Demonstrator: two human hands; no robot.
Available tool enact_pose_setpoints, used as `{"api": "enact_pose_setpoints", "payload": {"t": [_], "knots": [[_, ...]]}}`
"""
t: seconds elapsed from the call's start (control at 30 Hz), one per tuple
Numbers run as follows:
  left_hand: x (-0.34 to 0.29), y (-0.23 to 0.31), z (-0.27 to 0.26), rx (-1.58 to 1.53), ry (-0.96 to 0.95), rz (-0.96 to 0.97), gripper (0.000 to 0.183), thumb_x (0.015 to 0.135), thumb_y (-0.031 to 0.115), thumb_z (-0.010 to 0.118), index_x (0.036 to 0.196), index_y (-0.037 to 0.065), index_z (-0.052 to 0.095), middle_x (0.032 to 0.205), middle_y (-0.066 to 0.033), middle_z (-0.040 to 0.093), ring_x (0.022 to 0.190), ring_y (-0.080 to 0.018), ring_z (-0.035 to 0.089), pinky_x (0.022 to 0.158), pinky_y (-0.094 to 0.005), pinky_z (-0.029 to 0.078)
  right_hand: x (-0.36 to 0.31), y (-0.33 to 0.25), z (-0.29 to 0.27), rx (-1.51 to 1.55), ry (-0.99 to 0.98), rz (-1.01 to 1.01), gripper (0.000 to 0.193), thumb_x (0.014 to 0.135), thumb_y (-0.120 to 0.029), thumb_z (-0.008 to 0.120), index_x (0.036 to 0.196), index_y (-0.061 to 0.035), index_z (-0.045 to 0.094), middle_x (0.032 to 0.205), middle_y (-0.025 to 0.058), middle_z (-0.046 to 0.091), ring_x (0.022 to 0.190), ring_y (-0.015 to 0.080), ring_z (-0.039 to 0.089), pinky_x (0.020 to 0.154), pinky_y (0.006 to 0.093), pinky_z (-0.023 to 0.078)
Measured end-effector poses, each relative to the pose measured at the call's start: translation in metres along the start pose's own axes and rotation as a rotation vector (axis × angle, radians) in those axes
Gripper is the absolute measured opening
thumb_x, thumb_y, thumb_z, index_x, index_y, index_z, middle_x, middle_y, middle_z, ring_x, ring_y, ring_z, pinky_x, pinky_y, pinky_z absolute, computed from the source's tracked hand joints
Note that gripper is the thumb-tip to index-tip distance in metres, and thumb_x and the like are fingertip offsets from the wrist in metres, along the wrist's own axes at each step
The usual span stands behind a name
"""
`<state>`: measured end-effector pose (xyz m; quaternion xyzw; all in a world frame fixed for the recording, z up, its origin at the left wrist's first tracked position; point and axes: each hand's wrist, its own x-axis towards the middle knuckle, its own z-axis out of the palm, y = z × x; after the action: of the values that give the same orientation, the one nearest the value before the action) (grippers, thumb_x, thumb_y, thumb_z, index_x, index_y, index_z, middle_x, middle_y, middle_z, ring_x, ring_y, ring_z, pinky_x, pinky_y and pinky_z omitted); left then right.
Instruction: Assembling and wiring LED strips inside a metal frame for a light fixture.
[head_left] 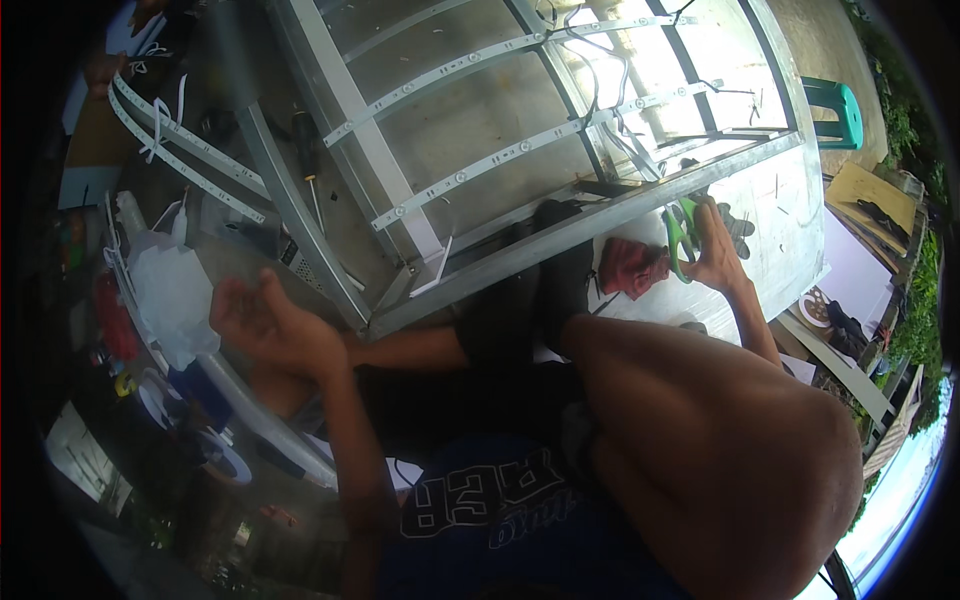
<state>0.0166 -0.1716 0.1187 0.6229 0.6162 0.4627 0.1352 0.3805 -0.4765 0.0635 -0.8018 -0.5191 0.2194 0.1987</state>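
Observation:
My right hand (715, 255) is closed on the green looped handles of what look like scissors (679, 238), beside the frame's near right side; the blades are hidden. A crumpled dark red cloth (633, 267) lies just left of them. My left hand (270, 322) is raised at the left, palm turned up, fingers loosely bent and apart, holding nothing visible. It is nearest to a white plastic bag (172, 290). Ahead of me lies a metal frame (600, 212) crossed by white LED strips (470, 168) with thin dark wires (597, 95).
A screwdriver (304, 140) lies inside the frame's left side. Loose LED strips (180, 150) curve out at the far left, near another person's hand (105, 75). A green stool (833, 112) stands at the far right. Boards (868, 195) and a tape roll (816, 307) lie at the right.

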Motion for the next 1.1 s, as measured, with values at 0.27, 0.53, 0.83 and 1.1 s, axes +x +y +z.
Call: {"api": "enact_pose_setpoints", "payload": {"t": [0.27, 0.53, 0.83, 1.1], "knots": [[-0.017, 0.113, 0.097, -0.416, -0.950, 0.424, 0.020, 0.076, 0.004, 0.064, 0.095, 0.001, 0.058, 0.087, -0.0101, 0.060, 0.080, -0.0222, 0.059, 0.075, -0.0333, 0.045, 0.035, 0.004, -0.011, -0.184, -0.102, -0.051, 0.072, 0.059, -0.021, 0.078, 0.120, -0.0024, 0.045, 0.109, 0.0233, 0.052, 0.096, 0.0415, 0.053, 0.076, 0.0439, 0.046], [-0.041, 0.133, 0.192, -0.370, -1.355, 0.578, 0.035, 0.077, 0.014, 0.068, 0.110, 0.002, 0.062, 0.090, -0.0119, 0.065, 0.084, -0.0197, 0.060, 0.079, -0.0306, 0.047, 0.058, -0.003, -0.020, -0.105, -0.142, -0.094, 0.066, 0.050, -0.028, 0.082, 0.102, 0.0016, 0.053, 0.093, 0.0175, 0.049, 0.090, 0.0349, 0.046, 0.078, 0.0429, 0.037], [-0.047, 0.150, 0.210, -0.462, -1.370, 0.585, 0.012, 0.077, 0.004, 0.061, 0.085, -0.002, 0.067, 0.078, -0.0190, 0.066, 0.072, -0.0306, 0.066, 0.068, -0.0346, 0.052, 0.058, -0.008, -0.025, -0.112, -0.145, -0.095, 0.070, 0.052, -0.028, 0.082, 0.107, 0.0016, 0.052, 0.100, 0.0182, 0.051, 0.091, 0.0356, 0.050, 0.079, 0.0427, 0.040], [-0.050, 0.145, 0.211, -0.423, -1.405, 0.633, 0.011, 0.077, 0.004, 0.062, 0.085, -0.002, 0.067, 0.079, -0.0197, 0.065, 0.074, -0.0312, 0.066, 0.068, -0.0354, 0.052, 0.061, -0.014, -0.031, -0.120, -0.136, -0.153, 0.072, 0.053, -0.027, 0.084, 0.110, 0.0013, 0.051, 0.105, 0.0182, 0.052, 0.093, 0.0368, 0.053, 0.078, 0.0434, 0.043]]}}
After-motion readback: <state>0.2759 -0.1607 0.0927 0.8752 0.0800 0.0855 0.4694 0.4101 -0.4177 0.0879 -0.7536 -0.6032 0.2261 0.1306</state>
